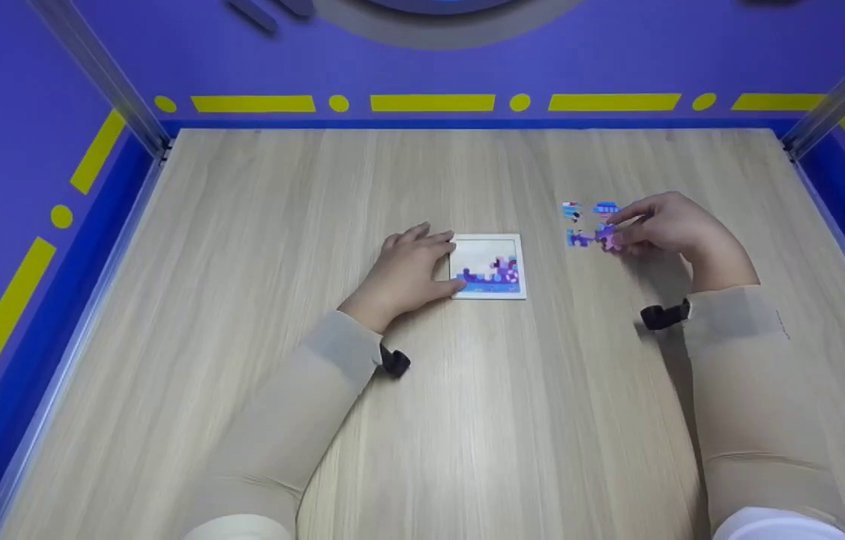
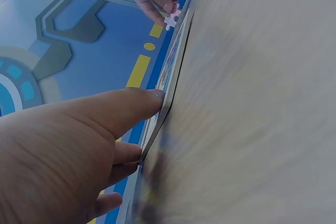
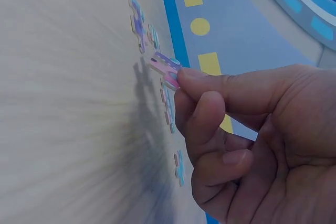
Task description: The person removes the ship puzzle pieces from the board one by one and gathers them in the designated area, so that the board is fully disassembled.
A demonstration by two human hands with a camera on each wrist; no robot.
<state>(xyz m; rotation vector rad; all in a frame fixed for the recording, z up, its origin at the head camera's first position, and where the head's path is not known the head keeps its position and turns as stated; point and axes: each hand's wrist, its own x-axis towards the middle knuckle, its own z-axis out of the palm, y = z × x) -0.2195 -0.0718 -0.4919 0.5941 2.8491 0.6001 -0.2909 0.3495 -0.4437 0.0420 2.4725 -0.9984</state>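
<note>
Left hand [image 1: 411,271]: grip resting apart, touching puzzle tray [image 1: 497,295]
Right hand [image 1: 675,226]: grip clamping purple-pink piece [image 3: 164,67]
Loose pieces [image 1: 606,208]: lying nearby on surface [image 1: 467,420]

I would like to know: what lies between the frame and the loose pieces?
Only bare table lies between the frame and the loose pieces, as the head view shows.
</note>
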